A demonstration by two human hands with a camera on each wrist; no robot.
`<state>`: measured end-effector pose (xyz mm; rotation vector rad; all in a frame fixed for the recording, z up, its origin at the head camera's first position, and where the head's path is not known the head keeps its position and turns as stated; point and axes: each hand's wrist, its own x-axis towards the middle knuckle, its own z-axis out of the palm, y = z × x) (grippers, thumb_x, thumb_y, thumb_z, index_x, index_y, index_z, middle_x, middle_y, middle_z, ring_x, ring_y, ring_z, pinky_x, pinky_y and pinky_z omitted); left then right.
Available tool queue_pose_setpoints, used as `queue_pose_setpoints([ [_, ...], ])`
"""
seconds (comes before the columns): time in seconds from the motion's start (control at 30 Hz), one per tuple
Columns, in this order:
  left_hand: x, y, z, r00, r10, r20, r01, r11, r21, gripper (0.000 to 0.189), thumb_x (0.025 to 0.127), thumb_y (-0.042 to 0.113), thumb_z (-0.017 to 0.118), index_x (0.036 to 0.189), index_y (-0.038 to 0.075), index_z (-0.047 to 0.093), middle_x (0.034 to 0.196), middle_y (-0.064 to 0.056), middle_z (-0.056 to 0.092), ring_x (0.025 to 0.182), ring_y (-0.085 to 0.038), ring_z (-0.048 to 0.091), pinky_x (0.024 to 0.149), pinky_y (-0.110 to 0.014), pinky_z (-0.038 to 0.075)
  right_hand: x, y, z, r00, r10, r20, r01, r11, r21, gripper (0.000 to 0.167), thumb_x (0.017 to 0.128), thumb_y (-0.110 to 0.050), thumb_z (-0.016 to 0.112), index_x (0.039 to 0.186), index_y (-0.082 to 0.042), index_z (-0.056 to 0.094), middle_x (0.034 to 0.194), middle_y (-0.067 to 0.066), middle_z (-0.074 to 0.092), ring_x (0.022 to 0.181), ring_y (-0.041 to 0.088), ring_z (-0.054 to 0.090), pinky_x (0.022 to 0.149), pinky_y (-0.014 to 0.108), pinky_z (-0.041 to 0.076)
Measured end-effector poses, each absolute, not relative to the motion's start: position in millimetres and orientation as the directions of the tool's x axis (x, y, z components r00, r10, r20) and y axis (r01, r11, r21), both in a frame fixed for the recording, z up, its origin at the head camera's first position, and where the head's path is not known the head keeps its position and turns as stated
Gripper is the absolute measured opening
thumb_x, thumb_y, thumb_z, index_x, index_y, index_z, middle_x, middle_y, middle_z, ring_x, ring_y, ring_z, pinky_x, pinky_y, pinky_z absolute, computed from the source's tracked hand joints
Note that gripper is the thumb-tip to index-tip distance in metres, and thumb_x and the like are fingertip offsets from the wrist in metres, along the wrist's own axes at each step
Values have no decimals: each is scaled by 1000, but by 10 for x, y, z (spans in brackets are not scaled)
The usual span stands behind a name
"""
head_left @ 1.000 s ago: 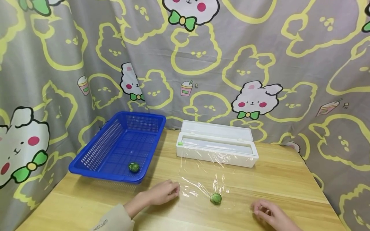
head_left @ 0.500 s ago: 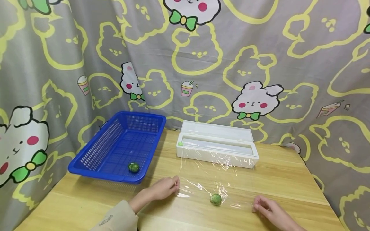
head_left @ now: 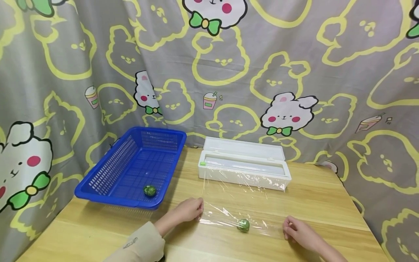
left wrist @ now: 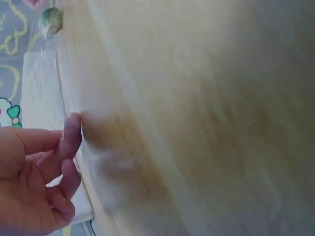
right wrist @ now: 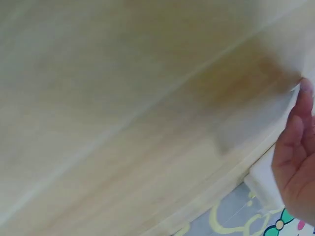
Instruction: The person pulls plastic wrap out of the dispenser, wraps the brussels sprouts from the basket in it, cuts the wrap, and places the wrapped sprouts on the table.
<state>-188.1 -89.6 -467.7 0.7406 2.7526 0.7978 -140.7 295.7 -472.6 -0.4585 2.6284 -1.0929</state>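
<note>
A sheet of clear cling film stretches from the white dispenser box towards me. My left hand pinches its near left corner; in the left wrist view, thumb and forefinger meet at the film. At the near right corner, my right hand pinches the film's other end. Between the hands, a small round green vegetable, like a Brussels sprout, rests on the table; the film seems to lie over it. Part of the right hand is cut off in the right wrist view.
A blue plastic basket stands on the left with a similar green vegetable inside. The box's white lid stands up at the back. Wood-grain table surrounds these things, and a patterned curtain hangs behind and beside it.
Both hands have moved slightly away from me with the film corners. The film between them looks tauter, and its near edge now runs in a straighter line across the vegetable.
</note>
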Motion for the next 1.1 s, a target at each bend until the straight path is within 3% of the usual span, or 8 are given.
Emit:
queue_pose_setpoints([
  [0.1, -1880, -869, -4686, -867, 497, -24, 430, 773, 466, 14, 87, 6, 56, 74, 10, 52, 56, 7, 53, 48, -4, 48, 49, -20, 38, -1406, 2901, -4679, -924, -345, -165, -145, 715, -684, 8, 90, -4, 47, 82, -5, 47, 64, 0, 54, 50, 5, 45, 46, 21, 41],
  [0.33, -1885, -804, -4700, -849, 523, 70, 528, 835, 154, 16, 82, 9, 57, 68, 13, 50, 55, 2, 49, 50, -14, 47, 44, -26, 36, -1423, 2726, -4648, -953, -247, -178, -112, 828, -549, 13, 85, 1, 51, 74, -6, 47, 55, 0, 49, 44, 9, 43, 41, 20, 38],
  [0.6, -1866, -686, -4658, -893, 450, 14, 449, 893, -28, 13, 78, 16, 64, 69, 13, 55, 61, -1, 56, 56, -18, 54, 52, -31, 42, -1428, 2574, -4660, -983, -127, -136, -74, 938, -338, 15, 77, -1, 62, 74, -4, 48, 52, 0, 46, 43, 12, 43, 41, 23, 34],
  [0.7, -1890, -672, -4638, -900, 435, 13, 435, 900, -38, 17, 74, 22, 72, 71, 16, 56, 65, 0, 55, 60, -17, 54, 55, -31, 44, -1422, 2536, -4647, -986, -128, -107, -96, 959, -268, 18, 76, -2, 64, 74, -3, 46, 54, 1, 44, 45, 12, 41, 42, 25, 33],
  [0.77, -1910, -673, -4643, -888, 459, 18, 459, 888, 14, 18, 72, 20, 74, 71, 16, 56, 67, 1, 52, 62, -15, 50, 55, -29, 43, -1420, 2514, -4633, -986, -128, -106, -100, 966, -239, 20, 76, -2, 65, 74, -2, 45, 57, 2, 42, 47, 13, 39, 43, 25, 32],
  [0.9, -1914, -674, -4686, -812, 582, 39, 582, 804, 120, 23, 74, 3, 64, 62, 16, 49, 66, 3, 41, 61, -10, 41, 49, -22, 38, -1427, 2480, -4610, -986, -118, -116, -94, 976, -195, 19, 76, 0, 63, 72, -3, 45, 56, 2, 41, 47, 14, 39, 43, 25, 31],
  [1.0, -1905, -661, -4722, -761, 645, 70, 648, 750, 131, 31, 68, -7, 59, 53, 16, 46, 63, 6, 38, 61, -7, 40, 53, -21, 41, -1442, 2458, -4598, -985, -139, -103, -122, 980, -156, 17, 75, 2, 61, 68, -3, 47, 56, 2, 42, 47, 15, 39, 44, 25, 32],
  [1.1, -1903, -653, -4726, -762, 645, 64, 647, 754, 113, 31, 61, -10, 58, 51, 18, 49, 64, 7, 40, 64, -7, 41, 57, -21, 42, -1460, 2438, -4590, -984, -156, -86, -145, 982, -123, 17, 73, 2, 61, 65, -4, 48, 57, 3, 43, 50, 16, 40, 44, 27, 33],
])
